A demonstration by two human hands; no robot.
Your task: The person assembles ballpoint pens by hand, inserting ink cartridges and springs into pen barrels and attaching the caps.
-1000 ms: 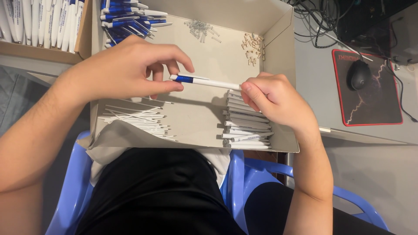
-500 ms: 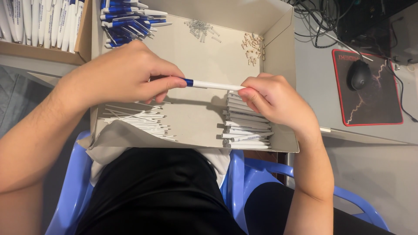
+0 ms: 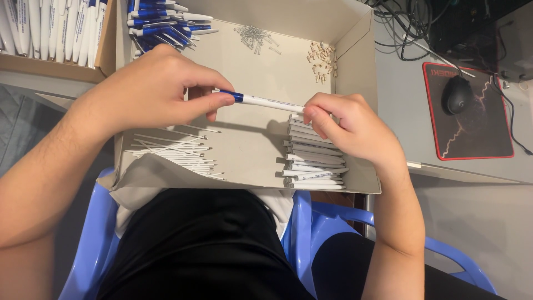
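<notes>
Both hands meet over the middle of the cardboard box (image 3: 355, 50) on the person's lap, sharing one pen between them. Left hand (image 3: 152, 91) pinches the blue end of the white-and-blue pen (image 3: 266, 102) between thumb and forefinger, the other fingers curled; right hand (image 3: 350, 125) closes its fingertips around the white end. That pen lies almost level, its long axis running left to right across the box with the blue end slightly higher, so each hand has one end and neither is nearer the whole. Just below the right hand sits a stack of white pen barrels (image 3: 313, 161) against the box's right wall, nearly touching the knuckles. Under the left hand, a loose bundle of thin white refills (image 3: 177, 153) lies on the box floor, close but apart from the fingers. Farther out, finished blue-and-white pens (image 3: 161, 22) pile up in the far-left corner, with small springs (image 3: 254, 38) and tiny tan parts (image 3: 322, 58) scattered along the far side. Beyond the box, a black mouse (image 3: 459, 94) rests on a red-edged mouse pad (image 3: 483, 133).
</notes>
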